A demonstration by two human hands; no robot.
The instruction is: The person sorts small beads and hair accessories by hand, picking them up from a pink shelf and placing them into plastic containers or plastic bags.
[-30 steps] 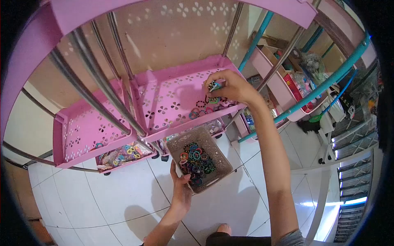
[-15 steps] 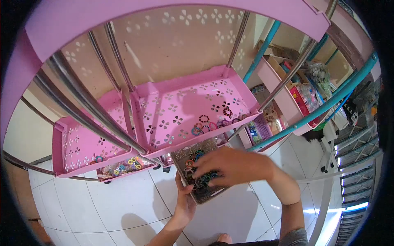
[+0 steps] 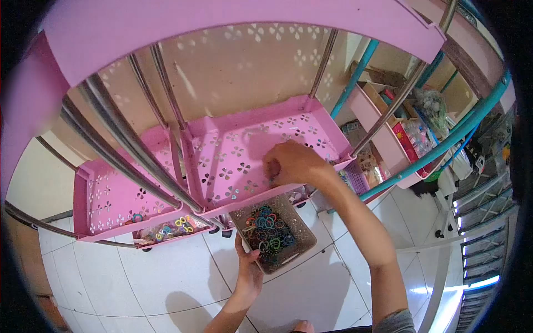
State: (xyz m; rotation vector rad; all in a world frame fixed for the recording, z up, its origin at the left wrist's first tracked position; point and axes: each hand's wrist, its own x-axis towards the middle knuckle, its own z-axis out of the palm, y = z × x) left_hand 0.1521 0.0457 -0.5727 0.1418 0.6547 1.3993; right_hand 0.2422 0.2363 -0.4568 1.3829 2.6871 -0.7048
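My left hand (image 3: pixel 247 271) grips the near edge of a small brown basket (image 3: pixel 294 250) filled with several coloured hair ties (image 3: pixel 268 228), held just below the front of a pink shelf tray (image 3: pixel 227 166). My right hand (image 3: pixel 291 164) rests on the front right part of that tray, fingers curled down over the spot where loose hair ties lay; they are hidden under the hand, so I cannot tell whether it holds any.
A second pink tray (image 3: pixel 108 197) sits to the left, with steel rack posts (image 3: pixel 119 136) in front. Below it a tray of coloured rings (image 3: pixel 166 228) shows. A white tiled floor (image 3: pixel 166 277) lies beneath. Another pink rack with goods (image 3: pixel 400 127) and teal bars stand right.
My right hand went from the tray down into the basket, then back up onto the tray's front right. The basket has more hair ties than a second ago.
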